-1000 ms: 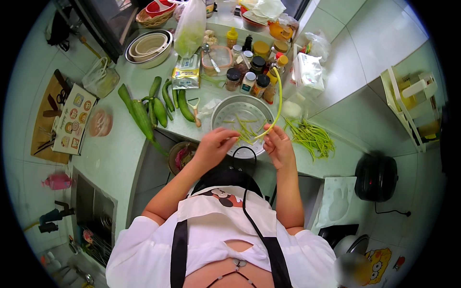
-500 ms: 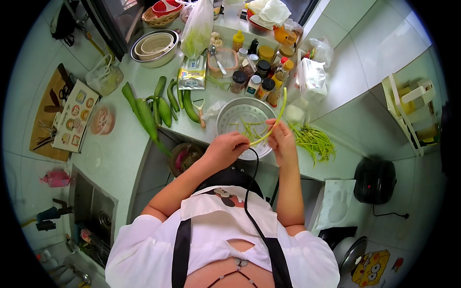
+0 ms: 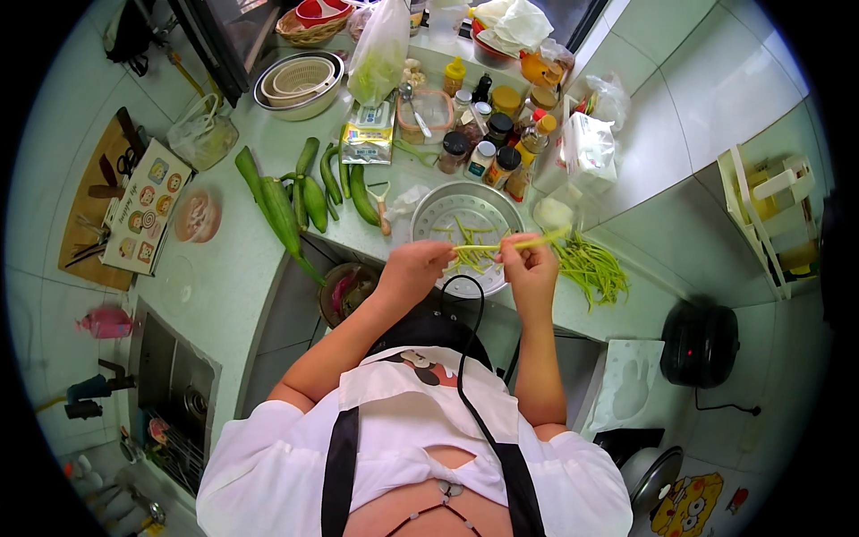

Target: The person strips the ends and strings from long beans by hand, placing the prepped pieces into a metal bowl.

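Observation:
Both my hands hold one long green bean (image 3: pixel 480 247) stretched level over a round metal colander (image 3: pixel 447 206). My left hand (image 3: pixel 419 270) pinches its left end, fingers closed. My right hand (image 3: pixel 530 267) grips it farther along, and the free end sticks out to the right, blurred. Short bean pieces (image 3: pixel 470 234) lie in the colander below. To the right of my right hand, a heap of whole long beans (image 3: pixel 593 270) rests on the counter.
Left of the colander lie a peeler (image 3: pixel 383 215), cucumbers (image 3: pixel 360 195) and a long green gourd (image 3: pixel 279 213). Jars and bottles (image 3: pixel 501 134) crowd behind it. A bowl with scraps (image 3: pixel 349 294) sits below the counter edge. A black cable (image 3: pixel 465 345) hangs before me.
The bean has swung from an upright slant to nearly level. My right hand has lowered slightly, and my left has moved up a little. More bean pieces show in the colander.

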{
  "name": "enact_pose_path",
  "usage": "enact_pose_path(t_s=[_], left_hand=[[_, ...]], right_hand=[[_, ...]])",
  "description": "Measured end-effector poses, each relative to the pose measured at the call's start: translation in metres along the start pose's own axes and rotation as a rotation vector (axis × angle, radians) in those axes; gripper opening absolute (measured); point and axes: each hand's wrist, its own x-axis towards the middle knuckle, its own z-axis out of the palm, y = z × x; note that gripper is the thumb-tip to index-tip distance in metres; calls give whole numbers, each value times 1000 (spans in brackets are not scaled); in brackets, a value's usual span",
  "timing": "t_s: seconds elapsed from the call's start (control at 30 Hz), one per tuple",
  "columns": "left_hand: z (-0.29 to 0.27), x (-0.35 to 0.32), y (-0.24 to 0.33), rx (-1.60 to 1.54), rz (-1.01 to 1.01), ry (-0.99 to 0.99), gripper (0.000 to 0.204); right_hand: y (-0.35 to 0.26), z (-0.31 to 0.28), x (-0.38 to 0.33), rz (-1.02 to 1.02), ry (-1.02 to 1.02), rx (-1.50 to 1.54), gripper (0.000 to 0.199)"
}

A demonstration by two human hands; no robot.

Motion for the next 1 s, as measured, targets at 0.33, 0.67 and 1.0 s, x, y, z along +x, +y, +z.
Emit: enact_pose_path(t_s=[0.33, 0.67, 1.0], left_hand=[[11, 1, 1, -728, -144, 62, 21], [8, 0, 1, -505, -140, 88, 21], [5, 2, -2, -339, -8, 127, 26]], right_hand=[[37, 19, -32, -210, -79, -147, 10], [13, 6, -27, -233, 95, -138, 10], [5, -10, -22, -77, 38, 271, 8]])
